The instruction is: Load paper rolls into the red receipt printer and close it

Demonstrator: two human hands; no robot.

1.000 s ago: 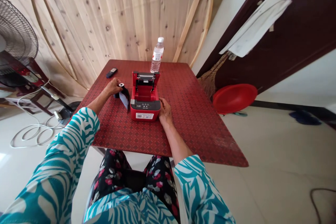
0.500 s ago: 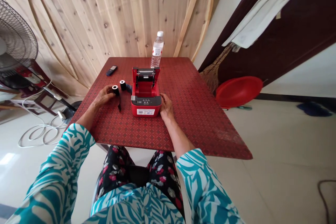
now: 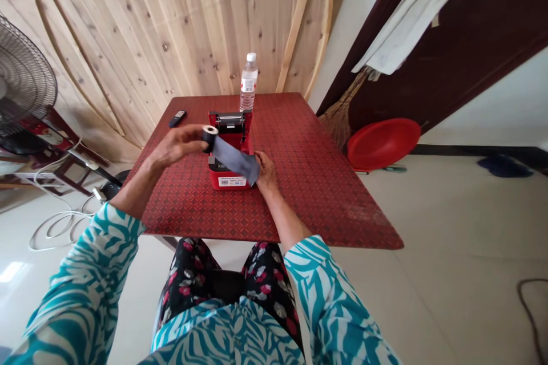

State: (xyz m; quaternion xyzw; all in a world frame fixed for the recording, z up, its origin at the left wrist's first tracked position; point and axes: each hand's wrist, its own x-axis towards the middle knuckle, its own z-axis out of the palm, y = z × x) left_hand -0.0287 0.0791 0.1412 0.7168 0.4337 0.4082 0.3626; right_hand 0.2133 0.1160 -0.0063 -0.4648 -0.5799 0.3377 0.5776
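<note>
My left hand (image 3: 182,144) pinches a black ink ribbon roll (image 3: 209,140) with a pale core, just above the left side of a red label printer. From the roll, a loose bluish-grey ribbon strip (image 3: 235,158) stretches across the printer's front to my right hand. The red label printer (image 3: 214,180) stands with its lid raised, a white sticker on its front. My right hand (image 3: 266,172) rests closed against its right side, fingers partly hidden; whether it also touches the strip's end I cannot tell. The second roll cannot be made out.
A water bottle (image 3: 248,82) stands behind the printer. A dark phone-like device (image 3: 177,118) lies at the table's (image 3: 317,188) back left. To the right are a red basin (image 3: 385,142) and a broom (image 3: 342,111); a fan (image 3: 25,74) stands left.
My left hand has lifted a roll from beside the printer and moved right, drawing ribbon across the printer's front. Two rolls showed half a second ago; one shows now. My right hand stays at the printer.
</note>
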